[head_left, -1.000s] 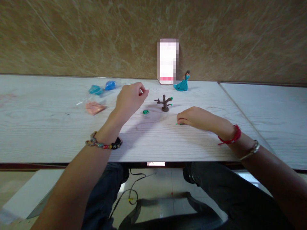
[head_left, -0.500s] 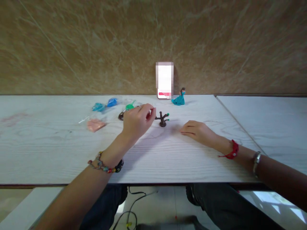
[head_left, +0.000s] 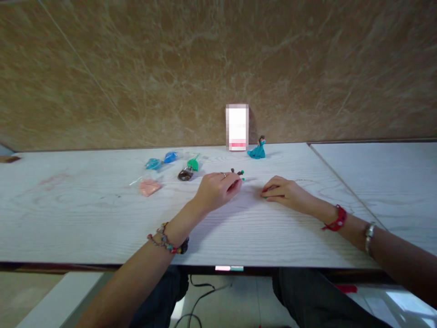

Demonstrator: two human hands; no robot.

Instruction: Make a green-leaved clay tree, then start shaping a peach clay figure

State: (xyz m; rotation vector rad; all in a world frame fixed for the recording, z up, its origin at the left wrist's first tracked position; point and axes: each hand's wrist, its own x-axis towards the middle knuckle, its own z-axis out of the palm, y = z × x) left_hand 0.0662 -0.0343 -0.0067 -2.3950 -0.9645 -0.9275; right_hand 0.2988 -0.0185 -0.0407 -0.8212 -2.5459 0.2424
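A small brown clay tree [head_left: 238,174] with green tips stands mid-table on the white wooden table [head_left: 102,218]. My left hand [head_left: 218,189] rests on the table with its fingers curled around the tree's base, hiding most of it. My right hand [head_left: 282,190] lies on the table just right of the tree, fingers pressed together over a small bit of green clay [head_left: 265,197]. A teal clay figure in a dress [head_left: 257,149] stands near the wall behind them.
Bags of clay lie at the back left: teal [head_left: 153,163], blue [head_left: 170,157], green [head_left: 193,163], brown [head_left: 185,174] and pink [head_left: 149,187]. A blurred upright card [head_left: 237,127] leans on the brown wall. A second table [head_left: 382,173] adjoins on the right.
My left hand came down from the air and moved right onto the clay tree. The right hand stayed on the table. The camera tilted up, so everything sits lower in view.
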